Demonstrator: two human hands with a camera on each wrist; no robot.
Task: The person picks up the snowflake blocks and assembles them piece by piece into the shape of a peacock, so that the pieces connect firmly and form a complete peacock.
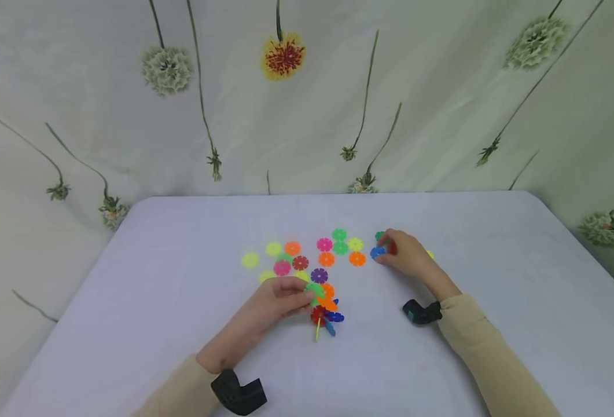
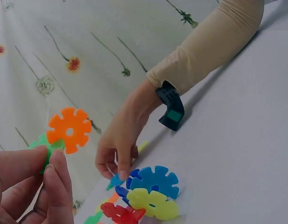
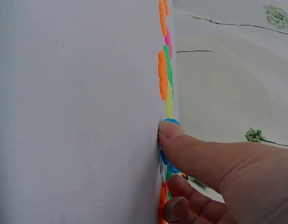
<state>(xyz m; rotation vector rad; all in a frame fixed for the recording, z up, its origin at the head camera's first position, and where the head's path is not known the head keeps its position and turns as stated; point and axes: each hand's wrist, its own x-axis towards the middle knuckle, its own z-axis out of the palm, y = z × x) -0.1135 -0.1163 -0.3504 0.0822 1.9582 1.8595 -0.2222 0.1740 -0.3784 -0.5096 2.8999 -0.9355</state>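
Beige left sleeve [image 1: 179, 391] nearest, 8 o'clock from the joined discs [image 1: 319, 315] (all clock directions from these), black wrist camera [image 1: 238, 394] at its cuff. Joined discs: red, blue, yellow bunch on the white table [image 1: 129, 301], between the two arms, probably set there for reach by either hand. Left hand [image 1: 278, 298] at 10 o'clock, thumb and fingers pinching a green disc [image 1: 313, 287] by the rim; orange disc [image 2: 77, 122] slotted onto it. Rim hold likely keeps other slots free. Can't tell if that pair connects to the bunch.

Purple disc [image 1: 319, 272] flat at 12, just beyond. Right hand [image 1: 404, 251] at 2 o'clock, arm in from 4, thumb and fingertips pinching a blue disc [image 1: 377, 253] low at the tabletop; fingertip grip presumably because the piece is thin. Loose discs [image 1: 339, 248], pink, orange, yellow, green, red, spread from 10 to 1 o'clock, some overlapping near 11; mostly flat and spaced, likely so single pieces are easy to pick. Dark green disc [image 1: 379, 236] at 1, partly behind right fingers. Flowered cloth [image 1: 317, 116] at 12, behind the far edge, likely a backdrop.
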